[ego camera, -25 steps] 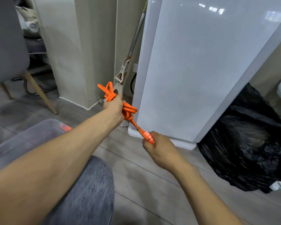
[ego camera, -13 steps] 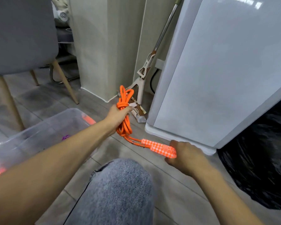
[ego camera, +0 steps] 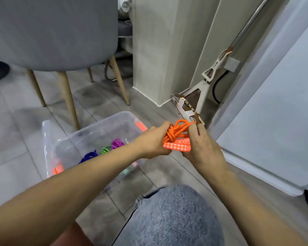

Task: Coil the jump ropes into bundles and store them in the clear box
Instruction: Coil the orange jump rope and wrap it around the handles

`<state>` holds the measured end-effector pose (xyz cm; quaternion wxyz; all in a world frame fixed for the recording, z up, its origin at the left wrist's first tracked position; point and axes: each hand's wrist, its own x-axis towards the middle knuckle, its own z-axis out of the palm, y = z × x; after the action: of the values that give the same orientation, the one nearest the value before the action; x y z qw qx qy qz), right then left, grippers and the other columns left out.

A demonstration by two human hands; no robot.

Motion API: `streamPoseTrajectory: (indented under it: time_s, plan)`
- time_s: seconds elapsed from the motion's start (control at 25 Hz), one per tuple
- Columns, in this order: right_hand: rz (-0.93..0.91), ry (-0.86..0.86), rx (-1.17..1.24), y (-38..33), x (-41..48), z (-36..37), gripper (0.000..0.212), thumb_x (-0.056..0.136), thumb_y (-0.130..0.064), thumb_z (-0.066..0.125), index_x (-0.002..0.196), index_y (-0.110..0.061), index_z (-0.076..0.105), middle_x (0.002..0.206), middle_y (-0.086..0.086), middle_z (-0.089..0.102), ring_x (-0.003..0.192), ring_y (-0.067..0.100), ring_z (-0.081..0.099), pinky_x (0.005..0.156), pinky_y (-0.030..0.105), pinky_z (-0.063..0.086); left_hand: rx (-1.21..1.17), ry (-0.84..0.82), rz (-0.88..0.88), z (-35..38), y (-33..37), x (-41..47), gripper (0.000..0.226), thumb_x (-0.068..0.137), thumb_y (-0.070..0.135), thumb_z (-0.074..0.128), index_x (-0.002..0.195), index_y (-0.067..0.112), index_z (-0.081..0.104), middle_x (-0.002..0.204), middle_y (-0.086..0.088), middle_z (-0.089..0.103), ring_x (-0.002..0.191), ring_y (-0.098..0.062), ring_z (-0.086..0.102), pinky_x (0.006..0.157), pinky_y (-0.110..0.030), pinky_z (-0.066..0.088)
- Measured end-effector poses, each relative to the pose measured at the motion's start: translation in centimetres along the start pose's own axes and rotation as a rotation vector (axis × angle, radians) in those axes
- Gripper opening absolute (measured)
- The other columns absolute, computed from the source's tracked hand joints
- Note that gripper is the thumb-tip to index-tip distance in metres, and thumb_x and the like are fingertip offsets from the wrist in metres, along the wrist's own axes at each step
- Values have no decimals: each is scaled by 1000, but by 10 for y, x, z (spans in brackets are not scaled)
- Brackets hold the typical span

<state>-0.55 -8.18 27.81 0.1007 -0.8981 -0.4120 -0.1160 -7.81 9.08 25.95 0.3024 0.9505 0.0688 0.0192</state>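
Grey plank floor [ego camera: 25,139] lay under the work, in a corner of the room. The left hand [ego camera: 153,141] had its fingers [ego camera: 163,126] curled round the knotted orange jump rope [ego camera: 176,132]. The right hand [ego camera: 203,148] gripped the far side, with the patterned handles [ego camera: 178,146] pressed beneath the coils, probably so nothing sprang loose before stowing. The bundle hung in the air just right of the clear box [ego camera: 89,130], which stood on the floor holding a purple rope [ego camera: 116,143], a green rope [ego camera: 106,149] and a blue rope [ego camera: 89,156]. Beyond stood a grey chair [ego camera: 52,32], a squeeze mop [ego camera: 203,89] and a white appliance [ego camera: 283,103].
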Motion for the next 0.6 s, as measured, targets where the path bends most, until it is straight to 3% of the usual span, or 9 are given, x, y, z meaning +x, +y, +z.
streamPoseTrajectory:
  time_s: [0.12,0.24,0.36,0.48,0.6]
  plan:
    - [-102,-63,165,-25,30,37,63,68,-22,85,112,-18,41,109,8,48,92,34,59,64,37,43,212,105,-47,-14,-49,0,46,75,28,67,110,21,38,95,-8,67,90,-38,63,61,-36,43]
    - [-118,-74,154,-43,53,66,64,71,-24,79,125,-18,47,111,7,48,88,33,62,65,41,49,340,114,-100,-24,-105,6,48,77,27,66,118,19,44,102,-9,68,94,-38,65,68,-40,47]
    - [-105,-287,248,-52,74,103,75,79,-27,75,143,-26,35,120,5,49,102,35,62,75,43,51,486,105,-145,-16,-169,18,47,78,25,66,120,21,44,102,-9,69,94,-38,65,67,-37,40]
    - [-205,-423,312,-64,88,142,57,83,-24,74,132,-24,44,118,3,49,105,31,59,79,39,48,658,55,-123,-1,-216,35,45,84,21,57,127,17,46,112,-8,67,103,-34,62,84,-40,37]
    - [-278,-447,335,-81,96,169,44,84,-21,73,122,-20,49,122,3,49,106,28,56,82,39,46,848,9,-91,13,-247,56,38,91,17,48,128,17,47,112,-6,67,105,-30,58,88,-41,33]
